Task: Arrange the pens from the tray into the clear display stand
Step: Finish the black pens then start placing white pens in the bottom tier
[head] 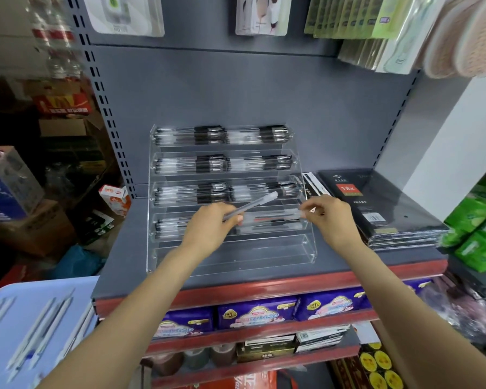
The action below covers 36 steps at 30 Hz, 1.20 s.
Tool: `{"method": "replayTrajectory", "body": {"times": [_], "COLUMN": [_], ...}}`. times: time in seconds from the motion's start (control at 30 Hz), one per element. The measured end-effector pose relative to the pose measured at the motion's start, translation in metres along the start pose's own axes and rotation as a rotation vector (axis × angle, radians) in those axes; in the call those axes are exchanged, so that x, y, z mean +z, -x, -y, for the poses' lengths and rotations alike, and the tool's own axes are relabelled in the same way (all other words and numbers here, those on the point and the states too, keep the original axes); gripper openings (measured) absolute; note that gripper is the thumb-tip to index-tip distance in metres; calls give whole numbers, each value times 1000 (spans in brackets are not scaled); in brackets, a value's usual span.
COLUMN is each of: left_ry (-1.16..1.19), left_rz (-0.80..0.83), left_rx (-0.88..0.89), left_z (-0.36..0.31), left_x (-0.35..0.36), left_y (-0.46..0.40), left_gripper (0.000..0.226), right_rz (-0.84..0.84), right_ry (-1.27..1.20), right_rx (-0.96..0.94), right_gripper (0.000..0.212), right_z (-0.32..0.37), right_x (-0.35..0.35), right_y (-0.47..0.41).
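A clear tiered display stand (306, 248) sits on the grey shelf, its upper tiers packed with pens lying sideways; the lowest tier holds none. My left hand (208, 226) grips a translucent pen (257, 203) that points up and right over the stand's fourth tier. My right hand (330, 213) pinches the end of a second pen (275, 214) lying level along that fourth tier. A light blue tray (76, 284) at the lower left holds several more pens (37, 329).
A stack of black diaries (376, 209) lies right of the stand on the shelf (129, 262). Green packs (480, 234) stand at far right. Cardboard boxes crowd the floor at left. Purple packets fill the shelf below.
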<state>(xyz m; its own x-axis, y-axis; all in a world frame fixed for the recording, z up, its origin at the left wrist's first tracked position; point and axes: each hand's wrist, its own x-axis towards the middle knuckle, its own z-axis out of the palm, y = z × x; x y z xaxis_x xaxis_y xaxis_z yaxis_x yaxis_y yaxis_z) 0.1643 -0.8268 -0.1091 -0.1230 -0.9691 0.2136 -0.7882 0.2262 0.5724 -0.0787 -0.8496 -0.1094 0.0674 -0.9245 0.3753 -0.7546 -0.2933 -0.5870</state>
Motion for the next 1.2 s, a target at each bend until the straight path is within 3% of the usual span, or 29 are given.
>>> {"method": "replayTrajectory", "body": {"times": [0.23, 0.5, 0.73, 0.93, 1.07, 1.2], "left_ry": [-129, -124, -113, -210, -218, -221], "left_rz": [38, 37, 8, 35, 77, 133], "left_rx": [39, 8, 6, 37, 91, 104], "left_z": [0, -1, 0, -10, -19, -22], "left_x": [5, 8, 10, 5, 9, 19], "left_y": [1, -4, -2, -1, -10, -19], "left_gripper": [24, 28, 27, 28, 26, 30], "right_rz": [118, 211, 250, -51, -56, -42], "right_ry": [288, 429, 320, 8, -65, -80], "right_rx": [-150, -128, -134, -40, 65, 51], "right_gripper": [19, 25, 26, 27, 33, 32], "right_z": [-2, 8, 10, 1, -4, -4], "right_x": [1, -3, 3, 0, -5, -6], "right_y": [-3, -8, -3, 5, 3, 3]}}
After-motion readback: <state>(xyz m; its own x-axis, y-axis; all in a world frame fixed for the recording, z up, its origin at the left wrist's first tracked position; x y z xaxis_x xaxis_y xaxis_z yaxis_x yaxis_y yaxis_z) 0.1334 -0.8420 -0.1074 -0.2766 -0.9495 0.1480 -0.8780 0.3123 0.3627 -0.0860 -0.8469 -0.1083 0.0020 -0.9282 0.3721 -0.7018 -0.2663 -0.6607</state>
